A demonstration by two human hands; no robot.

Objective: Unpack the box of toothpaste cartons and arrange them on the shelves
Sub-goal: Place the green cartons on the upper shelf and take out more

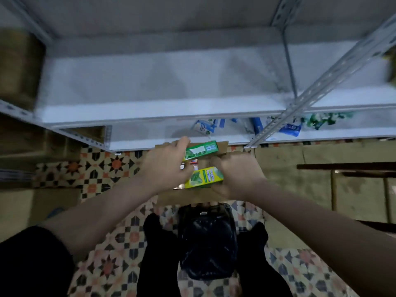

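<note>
Left hand: the left hand (169, 161) is curled round one end of a green toothpaste carton (201, 150), which is held level above the box.
Right hand: the right hand (237, 174) is seen from the back; its fingers are wrapped about the end of a yellow-green toothpaste carton (204, 177), gripped nearer the body than the green one.
Cartons: the two are held apart, one beyond the other, both lengthwise across the view.
Source box: an open cardboard box (222, 146) is set on the patterned tiled floor (102, 168) just below both hands; further cartons are glimpsed inside, though their number cannot be told.
Shelves: the bare white middle shelf (150, 82) is seen above and beyond the hands; blue and green packets (289, 126) are lying on the lower shelf (150, 133).
Step in hand: a pair of cartons is judged to be freshly lifted from the box, with placement not yet done.
Next move: both cartons would need to be carried up and forward, cleared over the shelf's front lip, and set down side by side with faces aligned.
</note>
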